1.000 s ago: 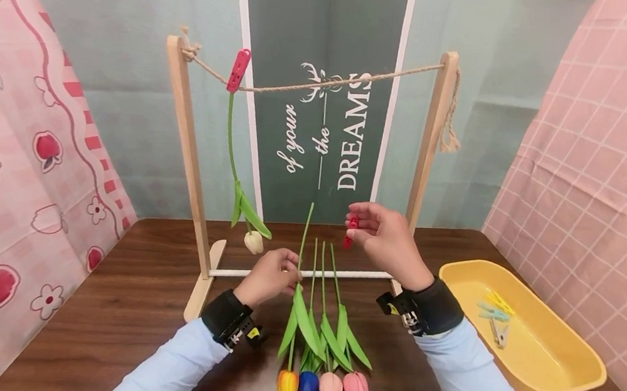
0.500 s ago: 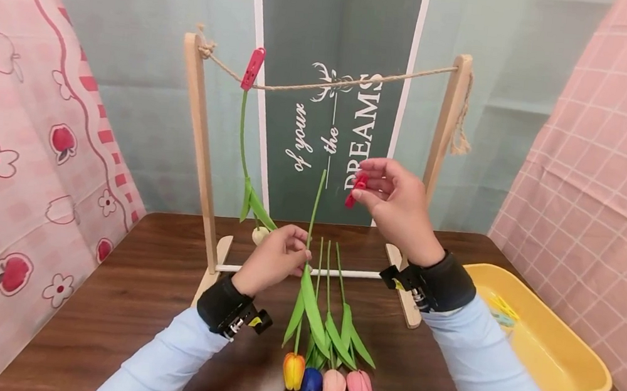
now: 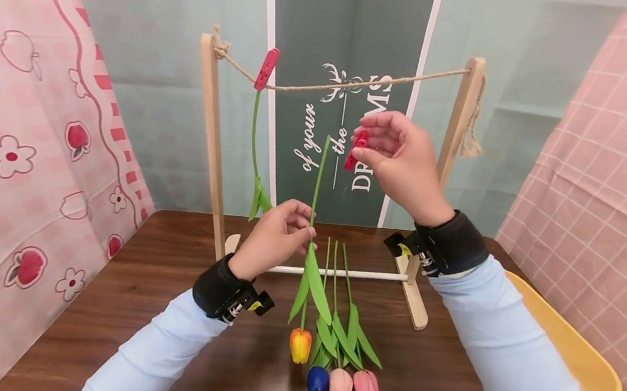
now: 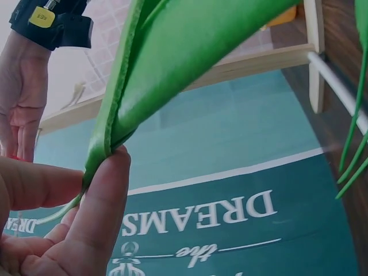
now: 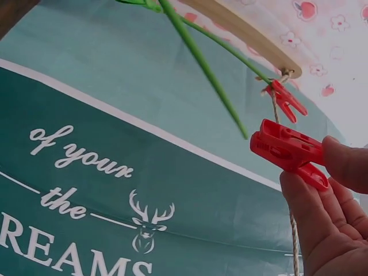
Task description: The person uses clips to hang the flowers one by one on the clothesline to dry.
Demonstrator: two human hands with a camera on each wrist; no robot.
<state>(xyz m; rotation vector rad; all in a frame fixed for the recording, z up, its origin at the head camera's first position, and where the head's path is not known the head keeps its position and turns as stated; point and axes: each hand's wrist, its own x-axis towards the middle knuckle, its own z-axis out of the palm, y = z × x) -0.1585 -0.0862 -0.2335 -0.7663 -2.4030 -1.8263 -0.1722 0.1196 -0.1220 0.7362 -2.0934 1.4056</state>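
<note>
Fingers of the left hand (image 3: 278, 233) pinched the orange tulip (image 3: 300, 344) by its stem, bloom hanging just above the table (image 3: 166, 307). Right hand (image 3: 401, 163) pinched a red peg (image 3: 356, 148) beside the stem tip, below the rope (image 3: 358, 83). Three tulips (image 3: 343, 384) lay near; another hung pegged at far left.

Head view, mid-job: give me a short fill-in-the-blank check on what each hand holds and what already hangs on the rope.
The right hand pinches a ____ plastic clothespin.
The left hand holds the green stem of the ____ artificial tulip.
A clothespin on the jute rope already holds one stem, which hangs near the ____ wooden post.
On the brown wooden table lie ____ more tulips.

Missing words: red; orange; left; three
</note>
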